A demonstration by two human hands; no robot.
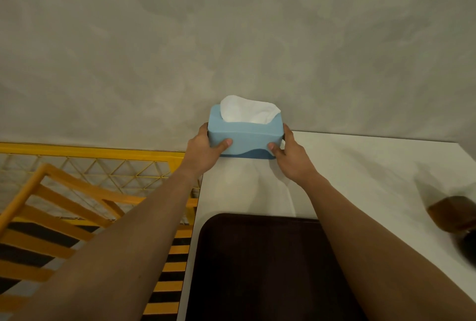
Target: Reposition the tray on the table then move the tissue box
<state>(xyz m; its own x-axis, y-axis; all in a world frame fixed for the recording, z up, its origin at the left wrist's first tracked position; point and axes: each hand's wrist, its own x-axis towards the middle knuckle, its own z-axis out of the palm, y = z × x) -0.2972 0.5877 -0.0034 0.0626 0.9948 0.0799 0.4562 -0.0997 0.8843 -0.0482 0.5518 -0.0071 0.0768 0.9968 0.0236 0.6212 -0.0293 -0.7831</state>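
A light blue tissue box [246, 137] with a white tissue sticking out of its top sits at the far left corner of the white table [360, 179], close to the grey wall. My left hand [206, 152] grips its left end and my right hand [289, 158] grips its right end, thumbs on the near face. A dark brown tray [262, 264] lies flat on the table near me, between my forearms; its near part runs out of view.
A brown blurred object [450, 215] stands at the table's right edge. To the left of the table are a yellow wire fence [103, 166], an orange wooden chair [51, 212] and black-and-yellow striped flooring [167, 269]. The grey wall [231, 37] rises directly behind the table.
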